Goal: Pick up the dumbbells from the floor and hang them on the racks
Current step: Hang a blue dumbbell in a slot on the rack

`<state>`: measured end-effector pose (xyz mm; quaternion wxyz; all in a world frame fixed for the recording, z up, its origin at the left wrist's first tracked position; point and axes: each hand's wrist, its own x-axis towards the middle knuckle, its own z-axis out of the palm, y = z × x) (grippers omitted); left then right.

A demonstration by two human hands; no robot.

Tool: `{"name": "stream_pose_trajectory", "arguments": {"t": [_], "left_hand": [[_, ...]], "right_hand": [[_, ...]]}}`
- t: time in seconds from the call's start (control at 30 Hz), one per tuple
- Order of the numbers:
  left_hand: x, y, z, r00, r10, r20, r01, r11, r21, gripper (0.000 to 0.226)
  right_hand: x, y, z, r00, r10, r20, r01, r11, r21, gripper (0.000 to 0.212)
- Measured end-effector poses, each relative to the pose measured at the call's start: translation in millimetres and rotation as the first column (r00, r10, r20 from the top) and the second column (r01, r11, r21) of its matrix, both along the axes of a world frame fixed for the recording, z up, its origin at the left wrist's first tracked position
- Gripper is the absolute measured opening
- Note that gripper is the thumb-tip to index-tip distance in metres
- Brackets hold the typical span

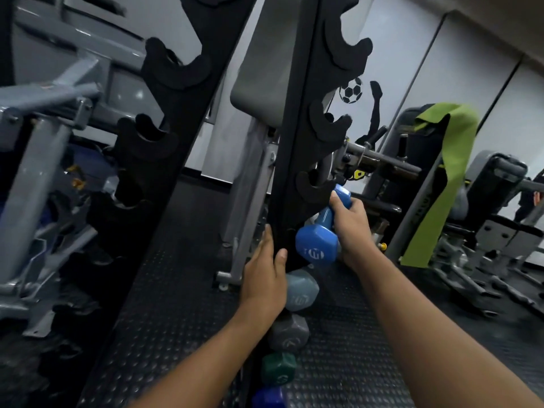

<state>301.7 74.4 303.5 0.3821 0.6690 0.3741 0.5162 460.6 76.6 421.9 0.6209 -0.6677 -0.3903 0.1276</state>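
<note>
A blue dumbbell (316,242) is gripped by its handle in my right hand (351,225), tilted, with its far head close to a hook (313,188) of the black rack upright (294,142). My left hand (266,278) rests against the lower part of that upright, fingers straight and thumb around its edge. Below hang a grey-blue dumbbell (300,291), a grey dumbbell (290,334), a green dumbbell (278,368) and a dark blue dumbbell (269,397), stacked down the rack. A second black rack upright (176,128) with bare hooks leans at the left.
Grey gym machines (38,172) stand at the left. A bench with a green cloth (441,178) draped over it and more machines fill the right. Black studded rubber flooring (176,290) lies between the uprights. A grey pad (259,69) sits behind the rack.
</note>
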Motion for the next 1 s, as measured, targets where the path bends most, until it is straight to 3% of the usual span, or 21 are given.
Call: {"name": "stream_pose_trajectory", "arguments": {"t": [0.23, 0.37, 0.57, 0.7, 0.83, 0.9, 1.0], "left_hand": [[-3, 2, -1, 1.0, -0.021, 0.003, 0.021, 1.0, 0.007, 0.062], [-4, 2, -1, 1.0, -0.01, -0.005, 0.01, 1.0, 0.013, 0.061], [-3, -1, -1, 1.0, 0.011, -0.007, -0.01, 1.0, 0.019, 0.061], [-4, -2, 0, 1.0, 0.015, -0.019, -0.014, 1.0, 0.028, 0.061], [-4, 0, -1, 1.0, 0.015, -0.011, -0.014, 0.999, 0.038, 0.061], [-4, 2, -2, 1.0, 0.01, -0.015, -0.009, 0.999, 0.043, 0.061], [-2, 5, -5, 1.0, 0.017, -0.009, -0.016, 0.999, 0.046, 0.061]], "right_hand": [[-3, 19, 1, 0.985, 0.149, -0.089, -0.152, 0.988, -0.033, 0.024], [-4, 21, -1, 0.984, 0.177, -0.031, -0.179, 0.983, -0.051, 0.036], [5, 28, -3, 0.983, 0.149, 0.104, -0.141, 0.987, -0.083, 0.023], [-2, 41, 4, 0.986, 0.163, -0.027, -0.165, 0.976, -0.145, 0.022], [5, 65, 3, 0.967, 0.174, -0.188, -0.203, 0.968, -0.149, 0.036], [17, 73, -4, 0.984, 0.172, -0.051, -0.179, 0.969, -0.171, 0.041], [26, 74, -6, 0.962, 0.219, -0.164, -0.252, 0.943, -0.219, 0.047]]}}
